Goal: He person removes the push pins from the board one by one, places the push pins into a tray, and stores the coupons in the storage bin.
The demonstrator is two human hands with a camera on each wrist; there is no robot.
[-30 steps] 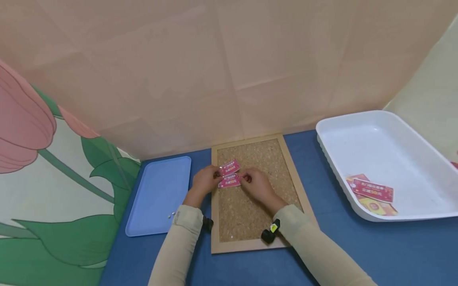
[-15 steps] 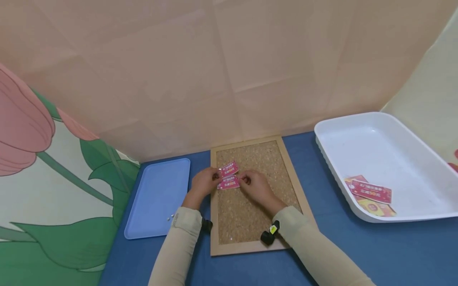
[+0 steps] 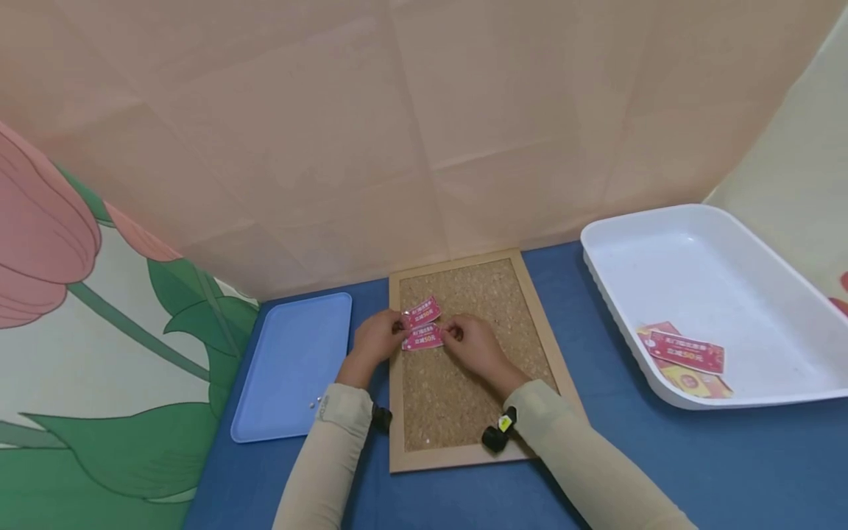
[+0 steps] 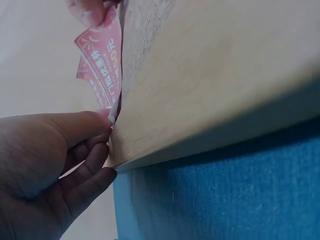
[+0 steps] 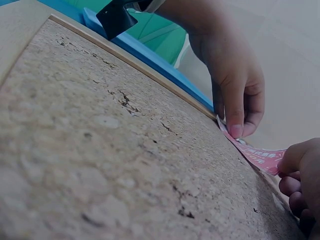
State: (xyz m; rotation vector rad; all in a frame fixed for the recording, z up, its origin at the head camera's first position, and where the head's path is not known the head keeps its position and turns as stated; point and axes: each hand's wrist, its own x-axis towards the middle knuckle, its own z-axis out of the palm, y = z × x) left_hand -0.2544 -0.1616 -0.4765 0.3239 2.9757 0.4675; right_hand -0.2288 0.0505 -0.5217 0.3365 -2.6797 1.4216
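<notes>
Two pink coupons lie on a wood-framed cork board (image 3: 477,412), one just above the other. My left hand (image 3: 376,337) pinches the left end of the lower coupon (image 3: 422,337), its thumb on the coupon near the board's left frame. The right hand (image 3: 478,346) holds that coupon's right end between thumb and finger. In the right wrist view the coupon (image 5: 267,159) bows slightly off the cork between both hands. The upper coupon (image 3: 424,311) sits at a slant, its left end close to my left fingers. A small shiny spot shows beside the left thumb; its kind is unclear.
A blue tray (image 3: 298,353) with a few tiny pale bits near its right edge lies left of the board. At the right stands a white bin (image 3: 762,294) with several coupons (image 3: 685,353) inside. A wall rises behind the blue table (image 3: 662,456).
Both hands keep their hold on the lower coupon with hardly any movement. The head view shifts slightly.
</notes>
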